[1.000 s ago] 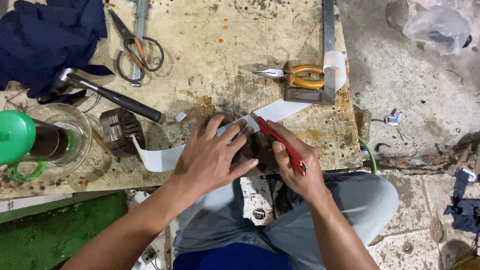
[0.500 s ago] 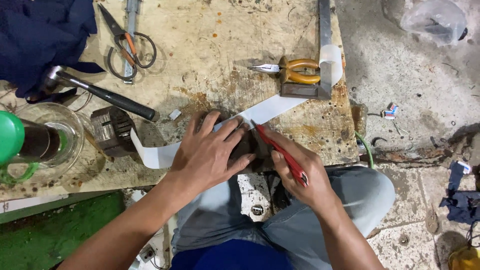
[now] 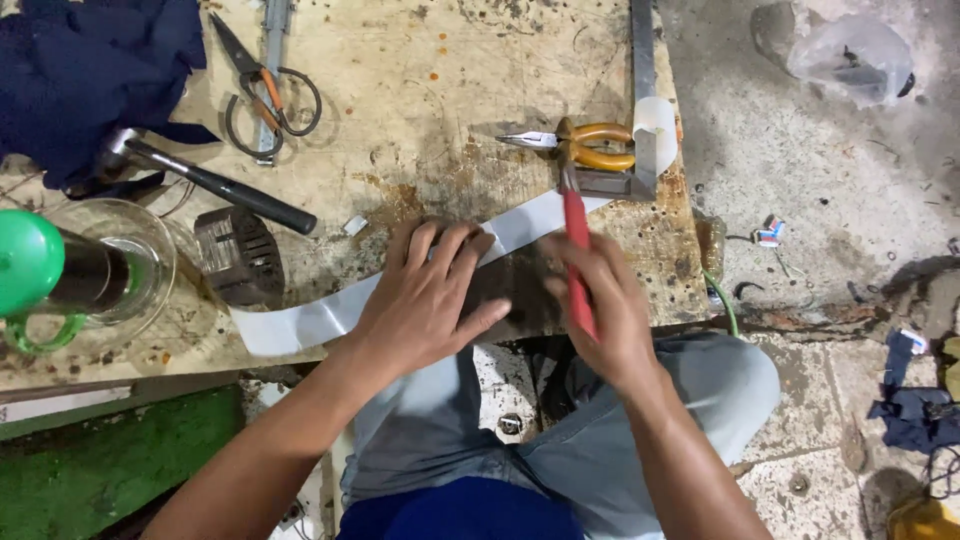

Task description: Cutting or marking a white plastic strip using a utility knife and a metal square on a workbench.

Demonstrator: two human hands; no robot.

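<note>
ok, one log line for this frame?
left hand: flat on metal strip | right hand: grips red-handled tool | yellow-handled pliers: on workbench

Red-handled tool (image 3: 577, 262) under the right hand's fingers (image 3: 585, 262). White strip (image 3: 310, 322) running out past the left hand's fingers (image 3: 445, 248), glossy, pale grey in shade. Bench (image 3: 420, 80) beyond the fingertips: tan wood, rust-brown stains, orange specks. Pliers (image 3: 590, 145) past the right fingertips: yellow-orange grips, silver nose. Scissors (image 3: 262, 85) far beyond the left fingers: black, orange marks. Hammer (image 3: 215, 185): black handle, grey head. Cloth (image 3: 85, 70): dark navy. Cap (image 3: 25, 262) off to the left: bright green. Trousers (image 3: 700, 380) below the wrists: grey-blue.
</note>
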